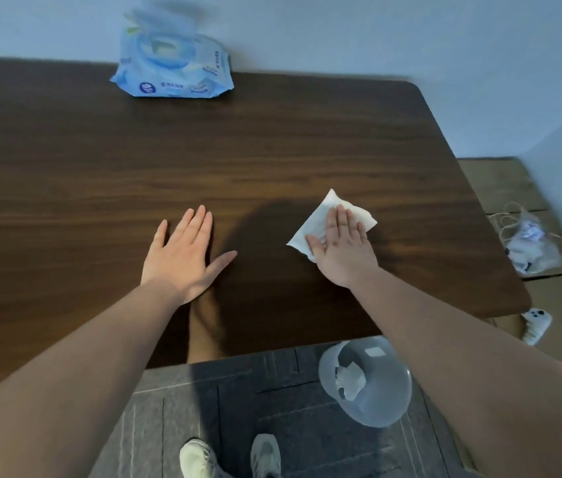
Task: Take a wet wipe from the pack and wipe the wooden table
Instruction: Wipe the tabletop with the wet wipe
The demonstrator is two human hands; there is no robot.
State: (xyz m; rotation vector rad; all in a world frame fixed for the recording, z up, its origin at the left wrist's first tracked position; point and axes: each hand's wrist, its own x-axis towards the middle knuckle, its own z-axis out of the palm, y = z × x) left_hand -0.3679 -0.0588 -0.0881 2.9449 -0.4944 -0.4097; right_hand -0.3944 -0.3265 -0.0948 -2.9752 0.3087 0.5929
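Now the flat, spread right hand (pixel 343 248) presses the wet wipe (pixel 321 219), long axis diagonal, on the table (pixel 238 160).

We find print only on the wet wipe pack (pixel 172 63) at the far edge of the wooden table (pixel 100 160): a round dark-blue logo on its near face, white characters beside it, and more down its right side. All of it is too blurred for us to read.

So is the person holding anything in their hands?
Not gripped. The right hand presses flat on the middle of the wet wipe on the table; the left hand lies flat, empty.
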